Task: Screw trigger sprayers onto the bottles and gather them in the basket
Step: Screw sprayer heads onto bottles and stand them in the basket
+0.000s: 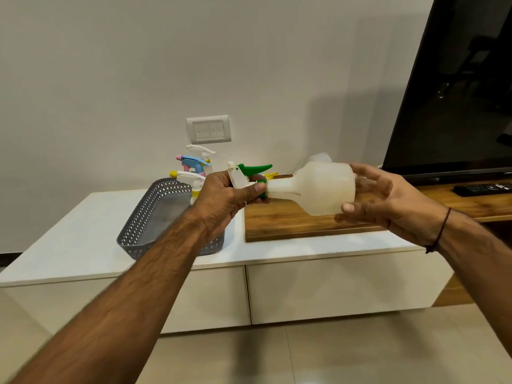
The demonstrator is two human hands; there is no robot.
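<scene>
Now: translucent bottle [315, 188] held sideways above counter [83, 231], neck toward your left hand [221, 195] pinching green trigger sprayer [250, 173] collar; right hand [388, 198] loosely cups base. Basket [144, 217] left of bottle.

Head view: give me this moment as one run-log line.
step: screwing sprayer on | left hand: grips green trigger sprayer at neck | right hand: holds translucent bottle base, horizontal | basket: finished bottles at far end

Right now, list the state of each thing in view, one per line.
Translucent bottle: held sideways in the air.
Green trigger sprayer: at the bottle's neck, gripped.
Left hand: closed on the sprayer.
Right hand: cupping the bottle's base.
Grey basket: on the cabinet, bottles standing at its far end.
Television: off.
</scene>
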